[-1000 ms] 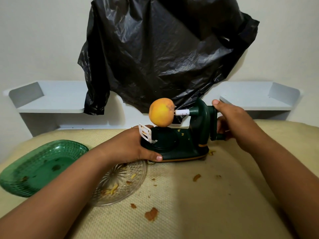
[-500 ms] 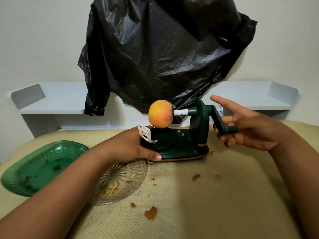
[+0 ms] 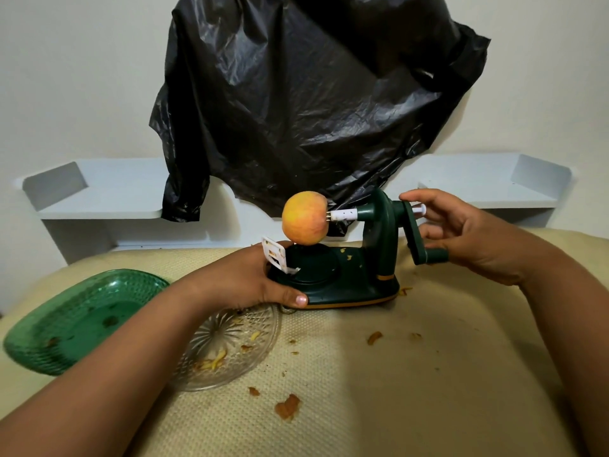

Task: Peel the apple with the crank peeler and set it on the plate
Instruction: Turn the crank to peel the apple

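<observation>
Beige textured cloth point(image 3: 362, 390), flecked with peel scraps, covers the table. Nearest, a clear glass plate point(image 3: 244, 351) waits without fruit. Behind it, the left hand point(image 3: 250, 282) grips the green crank peeler point(image 3: 349, 275) by its base. The right hand point(image 3: 474, 239) curls loosely around the crank handle point(image 3: 435, 257). Farthest, the apple point(image 3: 305, 222) sits speared, still unpeeled; peeling and plating remain.

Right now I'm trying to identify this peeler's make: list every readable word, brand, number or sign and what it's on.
None can be read.
Crank peeler: no brand or lettering visible.
White blade holder: small orange marks only, no legible text.
Apple, clear plate, green tray: no labels.
</observation>
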`<state>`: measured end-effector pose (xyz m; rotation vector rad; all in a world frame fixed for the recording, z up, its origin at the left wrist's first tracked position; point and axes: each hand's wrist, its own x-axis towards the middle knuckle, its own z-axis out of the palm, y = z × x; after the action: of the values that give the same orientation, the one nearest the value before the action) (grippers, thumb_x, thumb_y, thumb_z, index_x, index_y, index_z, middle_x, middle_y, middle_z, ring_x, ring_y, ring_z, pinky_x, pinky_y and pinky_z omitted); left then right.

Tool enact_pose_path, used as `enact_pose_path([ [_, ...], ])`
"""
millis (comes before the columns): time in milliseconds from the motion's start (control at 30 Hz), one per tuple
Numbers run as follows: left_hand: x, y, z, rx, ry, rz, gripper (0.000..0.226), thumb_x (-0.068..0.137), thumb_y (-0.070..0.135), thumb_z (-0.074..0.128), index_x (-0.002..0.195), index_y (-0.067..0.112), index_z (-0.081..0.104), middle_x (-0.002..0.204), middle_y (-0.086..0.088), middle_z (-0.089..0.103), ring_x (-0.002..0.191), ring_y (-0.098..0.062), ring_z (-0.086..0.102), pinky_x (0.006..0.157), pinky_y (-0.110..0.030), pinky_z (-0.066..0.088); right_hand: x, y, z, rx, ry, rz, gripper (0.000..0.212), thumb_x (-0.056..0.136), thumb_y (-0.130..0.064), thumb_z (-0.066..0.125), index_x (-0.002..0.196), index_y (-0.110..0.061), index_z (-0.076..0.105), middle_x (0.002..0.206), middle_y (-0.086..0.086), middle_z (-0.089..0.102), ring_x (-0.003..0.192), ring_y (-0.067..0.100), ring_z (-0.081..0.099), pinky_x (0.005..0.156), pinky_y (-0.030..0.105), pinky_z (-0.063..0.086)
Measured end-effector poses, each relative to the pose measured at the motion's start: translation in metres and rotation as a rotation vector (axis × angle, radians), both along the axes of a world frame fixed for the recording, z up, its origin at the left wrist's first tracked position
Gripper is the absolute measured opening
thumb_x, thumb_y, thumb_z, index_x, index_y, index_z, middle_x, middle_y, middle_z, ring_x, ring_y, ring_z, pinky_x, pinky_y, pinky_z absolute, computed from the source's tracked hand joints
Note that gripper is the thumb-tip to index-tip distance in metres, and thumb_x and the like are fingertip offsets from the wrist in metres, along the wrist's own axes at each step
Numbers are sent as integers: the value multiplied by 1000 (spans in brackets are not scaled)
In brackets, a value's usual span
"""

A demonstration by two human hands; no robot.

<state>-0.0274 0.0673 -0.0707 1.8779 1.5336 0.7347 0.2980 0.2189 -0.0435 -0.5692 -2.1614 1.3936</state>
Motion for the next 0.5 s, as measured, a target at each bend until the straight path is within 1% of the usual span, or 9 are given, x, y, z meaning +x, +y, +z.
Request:
enact_pose_path([
  [67, 0, -1, 0, 0, 18, 7, 65, 77, 30, 89, 128, 52, 54, 125, 34, 66, 115, 13, 60, 90, 0, 42, -2, -1, 0, 10, -5, -5, 87, 61, -38, 93, 138, -39, 51, 134, -8, 60, 101, 26, 66, 82, 37, 57],
  [100, 0, -1, 0, 0, 20, 9, 66, 77, 31, 89, 129, 51, 54, 125, 33, 66, 116, 12, 60, 90, -1, 42, -4, -2, -1, 11, -3, -5, 85, 62, -37, 93, 137, -39, 52, 134, -5, 60, 103, 27, 66, 82, 38, 57],
  [167, 0, -1, 0, -1, 22, 9, 68, 77, 31, 89, 133, 48, 54, 128, 31, 66, 117, 11, 60, 94, -3, 43, -5, -3, -2, 25, 9, -29, 78, 64, -34, 90, 133, -40, 54, 125, -6, 67, 98, 22, 68, 78, 37, 58],
  [233, 1, -1, 0, -3, 21, 11, 72, 77, 31, 89, 138, 43, 53, 129, 28, 66, 119, 8, 60, 99, -9, 44, -7, -3, -4, 69, 45, -89, 61, 73, -25, 80, 127, -40, 59, 108, -9, 71, 92, 17, 69, 72, 33, 56],
  [267, 1, -2, 0, -3, 19, 14, 73, 77, 31, 89, 140, 42, 53, 130, 27, 66, 120, 8, 60, 101, -12, 44, -8, -3, -5, 87, 69, -114, 53, 76, -20, 75, 124, -38, 61, 102, -7, 71, 90, 18, 68, 70, 32, 55],
  [300, 1, -2, 0, -3, 16, 17, 74, 77, 30, 89, 140, 41, 53, 130, 26, 66, 120, 7, 60, 103, -15, 44, -10, -3, -6, 97, 92, -136, 48, 76, -19, 72, 121, -35, 63, 100, -3, 70, 89, 18, 66, 70, 33, 53],
  [367, 1, -2, -1, -3, 6, 18, 73, 77, 29, 89, 139, 42, 54, 130, 25, 67, 120, 6, 61, 102, -16, 44, -15, -6, -6, 89, 136, -173, 39, 74, -32, 74, 112, -30, 67, 93, 0, 67, 85, 18, 61, 67, 32, 51],
  [433, -1, -3, -1, 2, -4, 9, 69, 77, 27, 89, 134, 46, 55, 127, 29, 67, 117, 9, 61, 95, -6, 45, -21, -9, -7, 48, 197, -204, 39, 70, -44, 74, 103, -24, 68, 87, -4, 63, 83, 15, 57, 63, 28, 49],
  [500, -1, -3, -2, 6, -8, 6, 65, 77, 27, 89, 128, 50, 56, 124, 34, 66, 114, 13, 61, 87, 1, 42, -26, -12, -8, 20, 245, -259, 40, 66, -52, 76, 97, -27, 70, 88, -6, 64, 84, 14, 57, 63, 28, 49],
])
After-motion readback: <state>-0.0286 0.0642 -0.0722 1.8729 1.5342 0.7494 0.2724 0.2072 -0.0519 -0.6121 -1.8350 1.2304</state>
